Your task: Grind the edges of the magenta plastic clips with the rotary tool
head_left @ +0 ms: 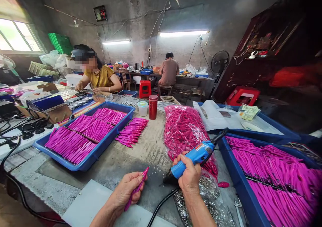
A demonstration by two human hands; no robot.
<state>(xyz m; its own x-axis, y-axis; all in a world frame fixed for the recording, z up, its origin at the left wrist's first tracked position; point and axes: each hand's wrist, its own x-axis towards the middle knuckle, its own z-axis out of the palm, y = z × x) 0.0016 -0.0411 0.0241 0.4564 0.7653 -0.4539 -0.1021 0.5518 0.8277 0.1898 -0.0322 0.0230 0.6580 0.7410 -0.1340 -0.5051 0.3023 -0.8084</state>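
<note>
Near the bottom middle, my left hand is closed around a slim magenta piece, its pointed tip tilted up and to the right. My right hand grips a blue electric screwdriver with a black nose angled down to the left, close to the tabletop. Tiny metal rings lie scattered between and beyond the hands. Behind the tool sits a clear bag of dark pink parts. A plastic bag of small metal parts lies beside my right forearm. Several magenta pieces form a row on the table.
Blue trays of magenta pieces stand left and right. A red jar and white tub stand behind. A black cable crosses the front. One person sits across at left; another sits farther back.
</note>
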